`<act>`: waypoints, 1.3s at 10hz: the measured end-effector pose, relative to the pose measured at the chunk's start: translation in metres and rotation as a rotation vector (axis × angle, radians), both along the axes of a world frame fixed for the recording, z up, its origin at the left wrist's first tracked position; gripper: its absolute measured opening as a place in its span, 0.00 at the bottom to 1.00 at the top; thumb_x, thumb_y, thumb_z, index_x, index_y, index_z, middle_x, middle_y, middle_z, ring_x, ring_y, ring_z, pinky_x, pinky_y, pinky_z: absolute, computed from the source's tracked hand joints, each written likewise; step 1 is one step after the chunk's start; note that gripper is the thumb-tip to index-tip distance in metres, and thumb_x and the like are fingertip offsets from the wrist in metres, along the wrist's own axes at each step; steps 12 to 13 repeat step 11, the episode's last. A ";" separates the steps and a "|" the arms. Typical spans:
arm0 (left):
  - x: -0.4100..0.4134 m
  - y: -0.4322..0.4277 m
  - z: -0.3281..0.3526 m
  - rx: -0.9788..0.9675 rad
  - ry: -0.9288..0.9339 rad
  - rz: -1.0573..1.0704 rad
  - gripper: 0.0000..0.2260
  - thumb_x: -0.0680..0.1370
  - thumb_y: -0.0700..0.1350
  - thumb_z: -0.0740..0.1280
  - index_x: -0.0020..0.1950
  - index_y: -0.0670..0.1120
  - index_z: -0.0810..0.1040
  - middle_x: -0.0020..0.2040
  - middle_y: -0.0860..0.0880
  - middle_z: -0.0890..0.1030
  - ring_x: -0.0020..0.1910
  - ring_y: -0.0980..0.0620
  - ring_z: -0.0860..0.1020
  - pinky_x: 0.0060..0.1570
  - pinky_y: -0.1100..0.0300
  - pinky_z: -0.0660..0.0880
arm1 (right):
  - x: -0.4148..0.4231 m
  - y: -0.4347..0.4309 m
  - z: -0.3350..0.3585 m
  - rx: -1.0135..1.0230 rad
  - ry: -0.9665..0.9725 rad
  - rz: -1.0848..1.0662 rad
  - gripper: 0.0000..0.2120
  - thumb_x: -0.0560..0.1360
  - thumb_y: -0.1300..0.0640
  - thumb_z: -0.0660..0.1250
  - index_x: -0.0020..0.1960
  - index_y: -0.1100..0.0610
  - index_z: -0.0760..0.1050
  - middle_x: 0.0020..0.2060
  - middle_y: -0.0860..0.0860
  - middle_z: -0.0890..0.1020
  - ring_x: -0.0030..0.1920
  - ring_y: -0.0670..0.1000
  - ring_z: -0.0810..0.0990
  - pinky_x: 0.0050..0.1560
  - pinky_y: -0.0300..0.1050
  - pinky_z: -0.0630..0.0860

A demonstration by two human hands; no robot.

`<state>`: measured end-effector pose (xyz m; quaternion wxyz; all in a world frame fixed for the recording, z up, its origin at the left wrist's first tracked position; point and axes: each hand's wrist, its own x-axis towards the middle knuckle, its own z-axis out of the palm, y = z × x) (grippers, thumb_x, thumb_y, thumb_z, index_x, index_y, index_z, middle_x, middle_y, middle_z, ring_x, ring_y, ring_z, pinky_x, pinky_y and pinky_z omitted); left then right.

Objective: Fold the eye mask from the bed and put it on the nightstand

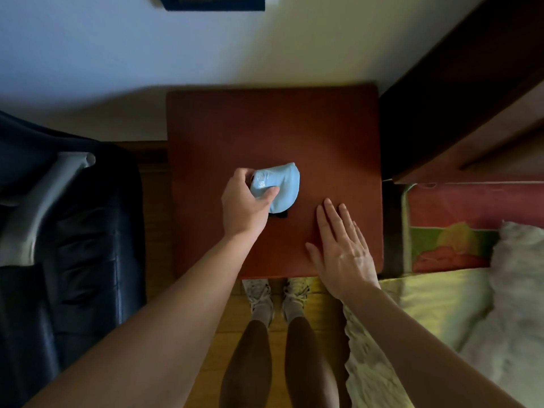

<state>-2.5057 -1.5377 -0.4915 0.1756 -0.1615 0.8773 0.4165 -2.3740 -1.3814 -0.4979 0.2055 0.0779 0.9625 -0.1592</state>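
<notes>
A light blue eye mask point(283, 184), folded over on itself, lies near the middle of the reddish-brown nightstand point(323, 131). A bit of its black strap point(279, 214) pokes out beneath it. My left hand point(244, 201) grips the mask's left end, thumb pressing on top of the fabric. My right hand point(343, 248) hovers flat with fingers apart over the nightstand's front right part, holding nothing and a short way right of the mask.
The bed point(441, 313) with yellow sheets and a white blanket lies to the right, a dark wooden headboard point(471, 98) above it. A dark blue chair point(73, 231) stands to the left. A white wall is behind the nightstand. My feet point(276, 293) stand on the wooden floor.
</notes>
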 end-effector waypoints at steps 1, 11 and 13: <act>0.009 -0.006 0.005 -0.215 0.167 -0.211 0.26 0.73 0.51 0.74 0.66 0.45 0.71 0.60 0.43 0.74 0.54 0.48 0.75 0.49 0.56 0.75 | 0.001 0.002 0.000 0.005 -0.020 0.009 0.33 0.81 0.44 0.59 0.81 0.57 0.56 0.82 0.53 0.56 0.81 0.58 0.53 0.78 0.57 0.60; 0.024 -0.018 0.076 -0.585 0.293 -1.013 0.30 0.81 0.60 0.54 0.79 0.46 0.57 0.79 0.46 0.61 0.77 0.45 0.60 0.74 0.43 0.60 | -0.020 0.011 0.058 -0.019 -0.135 0.090 0.34 0.82 0.43 0.58 0.82 0.54 0.50 0.83 0.52 0.52 0.82 0.55 0.48 0.80 0.54 0.53; 0.024 -0.018 0.076 -0.585 0.293 -1.013 0.30 0.81 0.60 0.54 0.79 0.46 0.57 0.79 0.46 0.61 0.77 0.45 0.60 0.74 0.43 0.60 | -0.020 0.011 0.058 -0.019 -0.135 0.090 0.34 0.82 0.43 0.58 0.82 0.54 0.50 0.83 0.52 0.52 0.82 0.55 0.48 0.80 0.54 0.53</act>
